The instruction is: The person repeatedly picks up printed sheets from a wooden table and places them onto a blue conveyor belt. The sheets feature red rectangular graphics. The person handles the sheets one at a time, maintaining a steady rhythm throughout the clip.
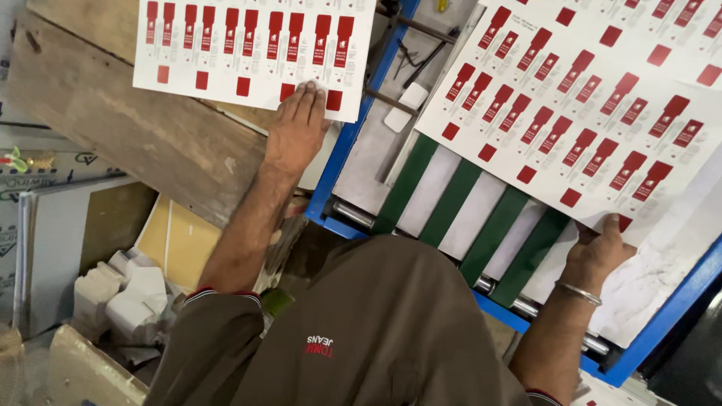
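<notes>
- Now the left hand [295,129] lies flat, palm down, with its fingers [310,100] stretched out side by side over the lower edge of a printed sheet [252,49]; nothing is clasped, the fingers only press on the card.
- That sheet rests on a worn wooden board [128,135], left of the blue machine frame [342,150].
- It is white, with a row of long red tag shapes and small red squares beneath them.
- Meanwhile the right hand [598,252] holds the near edge of a second printed sheet [579,105]; the thumb lies on top, and the other fingers seem curled beneath, though they are hidden.
- This larger sheet, with slanted rows of the same red shapes, lies over green belts [492,229] and white bands.
- A metal bangle [579,293] circles the right wrist.
</notes>
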